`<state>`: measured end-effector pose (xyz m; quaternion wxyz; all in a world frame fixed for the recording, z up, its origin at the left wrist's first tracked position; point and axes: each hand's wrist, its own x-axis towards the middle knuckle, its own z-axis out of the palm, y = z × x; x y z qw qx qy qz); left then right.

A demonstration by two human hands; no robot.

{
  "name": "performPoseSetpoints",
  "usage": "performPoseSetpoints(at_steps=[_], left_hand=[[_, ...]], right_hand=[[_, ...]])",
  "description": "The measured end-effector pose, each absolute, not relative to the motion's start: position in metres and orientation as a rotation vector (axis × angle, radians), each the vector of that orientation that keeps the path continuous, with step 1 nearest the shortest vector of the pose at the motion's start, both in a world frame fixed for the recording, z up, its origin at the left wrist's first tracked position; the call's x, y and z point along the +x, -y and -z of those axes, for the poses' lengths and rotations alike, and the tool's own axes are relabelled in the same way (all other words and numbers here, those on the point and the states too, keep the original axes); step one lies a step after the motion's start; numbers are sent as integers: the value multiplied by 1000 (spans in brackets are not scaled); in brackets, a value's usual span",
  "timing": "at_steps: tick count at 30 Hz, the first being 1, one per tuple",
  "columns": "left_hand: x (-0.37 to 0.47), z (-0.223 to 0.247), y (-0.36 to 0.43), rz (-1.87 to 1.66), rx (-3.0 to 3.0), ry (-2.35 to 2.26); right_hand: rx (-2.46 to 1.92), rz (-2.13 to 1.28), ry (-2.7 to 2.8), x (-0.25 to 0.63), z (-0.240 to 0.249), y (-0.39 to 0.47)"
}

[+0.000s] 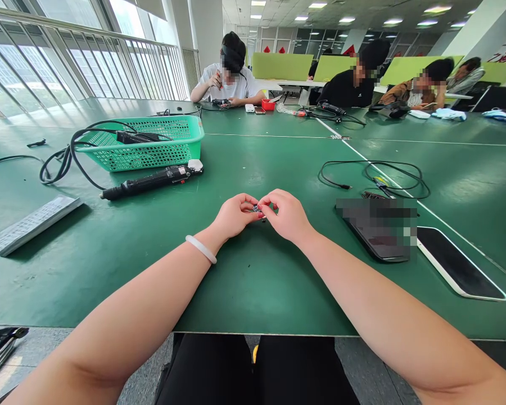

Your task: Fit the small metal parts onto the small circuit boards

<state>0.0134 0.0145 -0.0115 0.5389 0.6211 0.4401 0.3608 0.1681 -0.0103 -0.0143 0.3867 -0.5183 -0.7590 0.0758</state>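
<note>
Both my hands meet over the green table point(253, 281), fingertips together around a small dark metallic piece point(257, 208). My left hand point(235, 215), with a white bangle on its wrist, pinches the piece from the left. From the right, my right hand point(287, 215) has thumb and fingers closed at the same piece. Most of it is hidden by the fingers, so its kind does not show. A black electric screwdriver point(152, 181) lies to the left beyond my hands, its cable looping behind it.
A green basket point(152, 158) holding a black device stands back left. A white stack point(31, 224) lies at the left. To the right are a dark phone-like device point(373, 233), a white-edged phone point(459, 261) and a coiled cable point(400, 163). Several people sit across the table.
</note>
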Motion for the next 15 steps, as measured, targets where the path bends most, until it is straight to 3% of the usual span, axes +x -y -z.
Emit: performPoseSetpoints(at_steps=[15], left_hand=[[12, 18, -20, -892, 1401, -1116]], right_hand=[[-1528, -216, 1901, 183, 16, 5]])
